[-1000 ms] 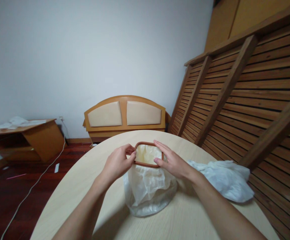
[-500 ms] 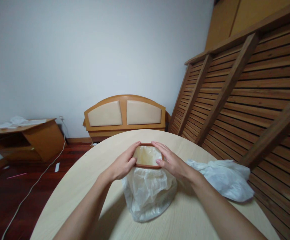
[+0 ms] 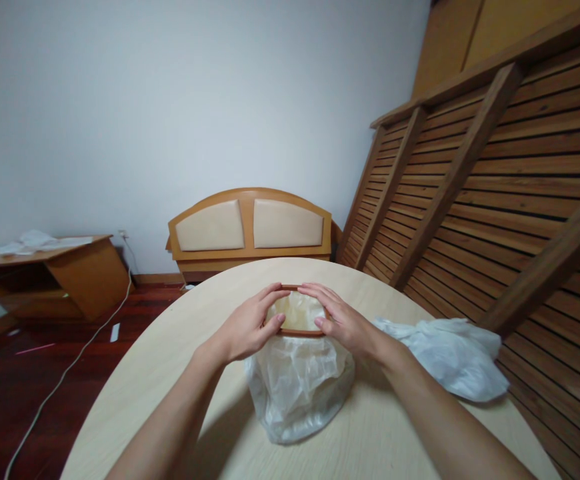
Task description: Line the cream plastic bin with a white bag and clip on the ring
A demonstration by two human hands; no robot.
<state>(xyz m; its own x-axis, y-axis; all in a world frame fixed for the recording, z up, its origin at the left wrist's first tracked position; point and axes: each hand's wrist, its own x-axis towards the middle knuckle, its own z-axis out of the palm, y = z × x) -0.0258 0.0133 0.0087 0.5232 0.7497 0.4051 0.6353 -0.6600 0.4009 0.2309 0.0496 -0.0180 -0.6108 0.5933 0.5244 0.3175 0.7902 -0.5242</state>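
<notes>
A brown rectangular ring with rounded corners (image 3: 297, 333) sits around the mouth of a small bin on the table. A translucent white plastic bag (image 3: 303, 387) lines the opening and hangs loosely down outside, hiding the bin's walls. My left hand (image 3: 254, 321) is closed on the ring's left side, its thumb over the near left corner and its fingers at the far edge. On the opposite side my right hand (image 3: 343, 320) grips the ring, with the thumb at the near right corner and the fingers along the far edge.
Right of the bin, a crumpled white plastic bag (image 3: 450, 357) lies on the round pale table (image 3: 150, 373). Slatted wooden panels (image 3: 470, 200) lean along the right. Behind stands a padded headboard (image 3: 249, 227). A low cabinet (image 3: 90, 280) and a cable (image 3: 77, 360) are at left.
My left hand has shifted a little to the right along the ring, its thumb and fingers reaching further over it. My right fingers have moved slightly left; the bin stays in place.
</notes>
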